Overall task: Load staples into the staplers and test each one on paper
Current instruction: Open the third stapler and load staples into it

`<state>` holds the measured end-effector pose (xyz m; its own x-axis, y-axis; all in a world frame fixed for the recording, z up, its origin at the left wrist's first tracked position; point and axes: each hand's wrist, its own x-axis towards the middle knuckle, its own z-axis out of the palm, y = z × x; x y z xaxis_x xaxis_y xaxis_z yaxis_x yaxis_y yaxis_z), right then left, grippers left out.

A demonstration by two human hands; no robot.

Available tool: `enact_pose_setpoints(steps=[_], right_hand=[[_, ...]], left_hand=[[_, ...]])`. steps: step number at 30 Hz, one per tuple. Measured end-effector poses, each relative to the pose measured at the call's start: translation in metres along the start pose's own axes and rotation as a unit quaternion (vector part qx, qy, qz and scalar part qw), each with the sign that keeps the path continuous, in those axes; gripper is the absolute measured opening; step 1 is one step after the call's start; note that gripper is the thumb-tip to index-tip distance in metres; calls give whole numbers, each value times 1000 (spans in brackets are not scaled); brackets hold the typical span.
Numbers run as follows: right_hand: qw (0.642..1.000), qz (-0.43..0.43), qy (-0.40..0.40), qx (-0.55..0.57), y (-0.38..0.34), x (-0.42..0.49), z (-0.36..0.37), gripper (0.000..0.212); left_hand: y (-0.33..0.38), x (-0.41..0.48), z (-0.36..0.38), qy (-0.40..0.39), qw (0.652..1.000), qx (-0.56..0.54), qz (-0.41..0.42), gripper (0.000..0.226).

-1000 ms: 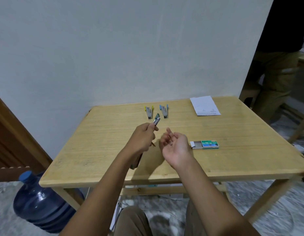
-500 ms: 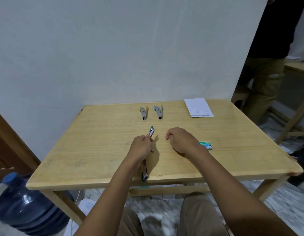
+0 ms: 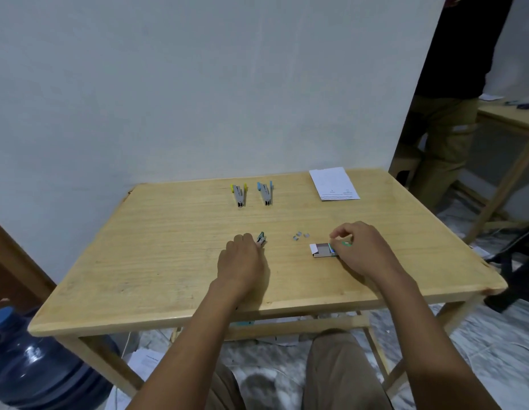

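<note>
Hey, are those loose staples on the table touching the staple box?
Apart. The head view shows a strip of bare wood between the loose staples and the open staple box, which lies nearer the person.

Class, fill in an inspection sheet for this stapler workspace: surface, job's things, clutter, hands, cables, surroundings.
Surface: wooden table against a pale wall.
Job's things: yellow stapler and blue stapler lie open at the back; paper back right; staple box slid open.
Clutter: loose staples between the hands.
Hands: left hand grips green stapler; right hand pinches the staple box.
Cables: nothing seen on the table.
Surroundings: water bottle lower left; standing person at right.
</note>
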<state>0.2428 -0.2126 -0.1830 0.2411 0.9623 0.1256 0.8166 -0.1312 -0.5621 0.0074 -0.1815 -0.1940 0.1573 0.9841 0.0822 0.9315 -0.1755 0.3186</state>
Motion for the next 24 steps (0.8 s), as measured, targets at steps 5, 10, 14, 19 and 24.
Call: enact_pose_setpoints(steps=[5,10,14,19,24], right_hand=[[999,-4,-41,20,13,-7,-10,7],[995,-27,-90,31,21,-3,-13,15],[995,-39,-94,25,21,0,-17,17],[993,-87,-76,15,16,5,-26,14],[982,-146,-113,-26,-2,14,-32,19]], left_hand=[[10,-2,0,83,996,13,16,31],[52,1,10,31,984,-67,160,49],[72,3,27,-52,983,-62,162,51],[70,7,33,-14,974,-165,157,25],[65,8,30,-28,962,-243,120,26]])
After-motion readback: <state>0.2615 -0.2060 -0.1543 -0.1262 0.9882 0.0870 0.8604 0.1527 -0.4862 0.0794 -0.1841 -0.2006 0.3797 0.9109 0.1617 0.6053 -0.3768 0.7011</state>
